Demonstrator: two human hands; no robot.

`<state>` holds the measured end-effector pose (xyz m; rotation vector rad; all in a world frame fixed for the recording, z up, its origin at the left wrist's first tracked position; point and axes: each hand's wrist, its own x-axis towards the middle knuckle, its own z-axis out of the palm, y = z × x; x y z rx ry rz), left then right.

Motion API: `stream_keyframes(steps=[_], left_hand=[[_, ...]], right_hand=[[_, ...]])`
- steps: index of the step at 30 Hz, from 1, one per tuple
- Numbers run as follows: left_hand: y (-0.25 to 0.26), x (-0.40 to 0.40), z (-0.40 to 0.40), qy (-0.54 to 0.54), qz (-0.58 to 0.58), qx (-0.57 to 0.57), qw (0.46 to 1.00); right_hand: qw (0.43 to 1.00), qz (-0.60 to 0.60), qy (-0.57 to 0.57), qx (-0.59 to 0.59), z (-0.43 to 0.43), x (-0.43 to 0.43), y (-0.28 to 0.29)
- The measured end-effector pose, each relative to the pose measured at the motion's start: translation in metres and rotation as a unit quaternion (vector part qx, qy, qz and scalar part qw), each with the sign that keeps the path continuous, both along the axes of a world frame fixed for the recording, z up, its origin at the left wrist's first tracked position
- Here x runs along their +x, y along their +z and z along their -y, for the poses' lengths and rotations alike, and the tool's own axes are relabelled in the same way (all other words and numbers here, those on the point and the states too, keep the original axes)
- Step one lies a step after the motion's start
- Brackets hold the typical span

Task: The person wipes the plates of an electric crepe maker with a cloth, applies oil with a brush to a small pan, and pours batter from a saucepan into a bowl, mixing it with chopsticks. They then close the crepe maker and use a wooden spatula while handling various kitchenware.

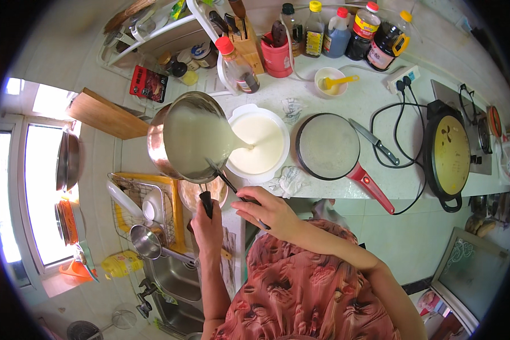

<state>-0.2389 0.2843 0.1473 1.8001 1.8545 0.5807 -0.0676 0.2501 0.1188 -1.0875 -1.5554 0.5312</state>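
My left hand [208,231] grips the black handle of a metal saucepan [156,140], tilted to the right. Pale, milky batter [195,136] runs over its lip in a stream into a white plastic basin [282,148] that holds more of the same liquid. Between the fingers of my right hand [272,212] is a long dark utensil [226,182], perhaps chopsticks; its far end reaches into the saucepan at the near rim. A round crepe maker [329,142] with a red handle [372,189] and a lit red light sits right of the basin.
A knife [376,142] and black cords lie between the crepe maker and an electric griddle [450,155]. Crumpled tissues [292,180] flank the basin. Behind stand a small bowl [342,90] with a yellow brush and several sauce bottles [336,36]. A dish rack [129,212] and sink [176,276] are left.
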Motion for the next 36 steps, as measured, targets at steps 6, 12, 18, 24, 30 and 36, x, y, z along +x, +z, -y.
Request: stream_keyframes(steps=[6, 12, 18, 24, 30, 36], left_hand=[[0.012, 0.007, -0.003, -0.007, 0.000, 0.024, 1.000], [0.003, 0.002, -0.007, -0.019, 0.003, 0.045, 0.999], [-0.007, -0.002, -0.013, 0.046, 0.129, -0.068, 0.988], [-0.002, 0.002, -0.017, 0.100, 0.244, -0.145, 0.953], [-0.012, 0.002, -0.015, 0.105, 0.212, -0.130, 0.963], [-0.020, 0.007, -0.009, 0.081, 0.195, -0.107, 0.972]], right_hand=[[0.999, 0.045, 0.006, 0.028, 0.001, 0.003, 0.010], [0.996, 0.086, 0.008, 0.025, 0.002, 0.002, 0.004], [1.000, 0.004, 0.000, -0.001, 0.002, 0.000, -0.003], [1.000, -0.020, 0.014, -0.013, 0.003, 0.010, 0.004], [0.998, 0.023, -0.055, -0.007, 0.010, 0.032, 0.013], [0.987, 0.092, -0.108, -0.072, -0.013, 0.046, 0.010]])
